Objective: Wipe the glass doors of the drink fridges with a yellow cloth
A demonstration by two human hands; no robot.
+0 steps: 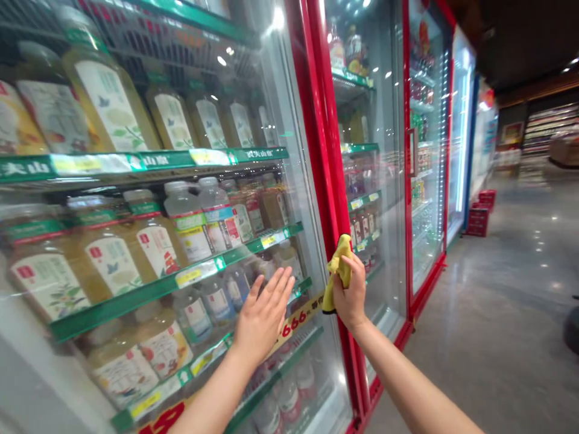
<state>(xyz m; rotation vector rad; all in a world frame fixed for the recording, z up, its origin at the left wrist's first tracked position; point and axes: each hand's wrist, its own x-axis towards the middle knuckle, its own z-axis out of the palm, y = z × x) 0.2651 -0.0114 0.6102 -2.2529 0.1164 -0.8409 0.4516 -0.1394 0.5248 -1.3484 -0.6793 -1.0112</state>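
Note:
My right hand [351,292] grips a yellow cloth [338,265] with a dark edge, held against the red door frame [323,150] between two glass-fronted fridges. To its left, my left hand [266,310] is spread with its fingers stretched out, holding nothing, at the glass door; whether the palm touches the glass cannot be made out. Behind the glass, bottles [111,259] with green-and-white labels stand in rows on shelves with green edge strips [149,298]. A yellow strip with red figures [294,323] crosses the door just beside my left hand.
More red-framed fridges [427,150] run away to the right, one with a door handle [412,152]. Red boxes [477,218] are stacked on the shiny grey floor [511,313] beyond them. A dark object [572,328] shows at the right edge.

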